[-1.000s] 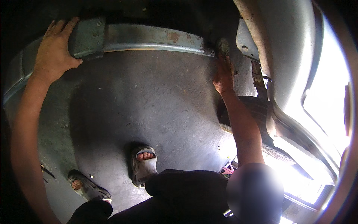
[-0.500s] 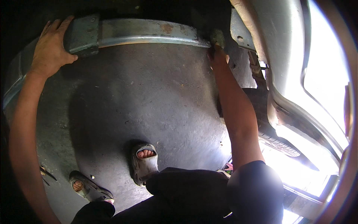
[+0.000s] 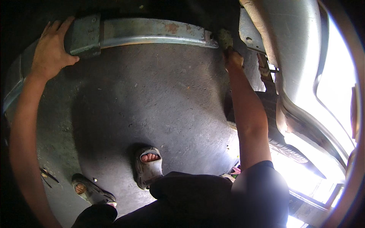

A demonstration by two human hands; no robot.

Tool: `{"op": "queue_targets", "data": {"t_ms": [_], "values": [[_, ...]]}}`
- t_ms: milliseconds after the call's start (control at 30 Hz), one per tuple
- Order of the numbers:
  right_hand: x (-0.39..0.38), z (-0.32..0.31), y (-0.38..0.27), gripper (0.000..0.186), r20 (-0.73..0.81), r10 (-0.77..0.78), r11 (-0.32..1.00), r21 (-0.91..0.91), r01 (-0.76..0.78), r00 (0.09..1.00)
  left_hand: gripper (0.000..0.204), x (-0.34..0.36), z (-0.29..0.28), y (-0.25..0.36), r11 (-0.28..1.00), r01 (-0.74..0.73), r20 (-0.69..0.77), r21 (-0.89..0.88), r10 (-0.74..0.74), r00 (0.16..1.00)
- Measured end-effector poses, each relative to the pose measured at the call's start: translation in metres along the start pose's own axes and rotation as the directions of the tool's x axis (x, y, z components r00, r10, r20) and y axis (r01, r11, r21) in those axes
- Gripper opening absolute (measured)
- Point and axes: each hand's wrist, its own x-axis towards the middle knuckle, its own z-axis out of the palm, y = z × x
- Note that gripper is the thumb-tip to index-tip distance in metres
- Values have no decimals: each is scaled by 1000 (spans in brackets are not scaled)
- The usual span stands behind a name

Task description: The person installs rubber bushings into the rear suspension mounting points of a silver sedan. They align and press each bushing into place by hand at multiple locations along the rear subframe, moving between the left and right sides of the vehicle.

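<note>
A long curved metal bumper beam (image 3: 148,31) lies across the far side. My left hand (image 3: 53,51) rests on it with fingers spread, beside a wider metal bracket (image 3: 86,36) that wraps the beam. My right hand (image 3: 234,60) is closed round the handle of a hammer-like tool (image 3: 225,38) with a rough, brownish-green head. The head is just right of the beam's notched end, with a narrow gap between them. Most of the handle is hidden in my grip.
At the right stands a silver vehicle body panel (image 3: 294,49), with a holed metal plate (image 3: 251,32) close to the tool. A tyre (image 3: 285,146) shows below the panel. My sandals (image 3: 149,167) are on the dark concrete floor (image 3: 114,110). Thin dark objects (image 3: 47,176) lie at the left.
My right hand and the hammer-like tool have moved right and slightly nearer, away from the beam's end, which now shows its notch. My left hand stays in place.
</note>
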Motion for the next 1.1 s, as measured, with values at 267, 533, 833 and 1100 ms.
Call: {"op": "queue_targets", "data": {"t_ms": [267, 533, 833, 1100], "values": [[14, 24, -7, 29, 379, 390, -336, 907, -253, 839, 123, 2, -6, 3, 1000, -10, 5, -29, 10, 1000], [-24, 39, -22, 34, 548, 284, -331, 826, -456, 787, 126, 0, -20, 12, 995, 54, 108, -79, -45, 993], [-233, -75, -83, 31, 673, -403, -172, 610, -773, 620, 139, -11, -79, 23, 999, -10, 314, -36, 21, 949], [-324, -206, -6, 41, 620, -302, 110, 777, -619, 724, 85, -156, -154, 31, 913, -96, 520, -396, 309, 797]]}}
